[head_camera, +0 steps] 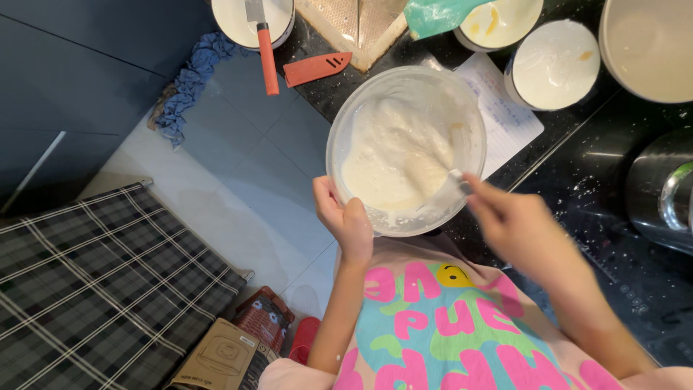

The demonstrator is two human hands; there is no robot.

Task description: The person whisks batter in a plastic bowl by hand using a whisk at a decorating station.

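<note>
Closest in, the person's left hand (345, 220) is wrapped over the near rim of a clear plastic bowl (404, 148), thumb inside the edge and fingers curled underneath, seemingly to keep the bowl from sliding while its contents are worked. The bowl sits at the edge of the black countertop (621, 217), partly overhanging it, tilted a little toward the person, so the pale, thick batter (393, 155) pools to the near left side. The right hand (516, 224) is blurred with motion; its fingers look closed around the handle of a pale spatula (451, 184) whose blade dips into the batter near the right wall, though the blur hides exactly how the grip sits. Flour dust speckles the counter beside that hand, and a steel pot (660, 191) stands at the right edge. Just past the bowl lies a sheet of handwritten paper (505, 115), partly tucked beneath it, within easy reading. Farther back stand a white cup of pale liquid (554, 63), a smeared bowl (502, 22), a large cream bowl (650, 43), an orange-handled knife (266, 50) resting across a white dish, and its orange sheath (316, 68). Down on the tiled floor lies a blue rag (191, 83).
</note>
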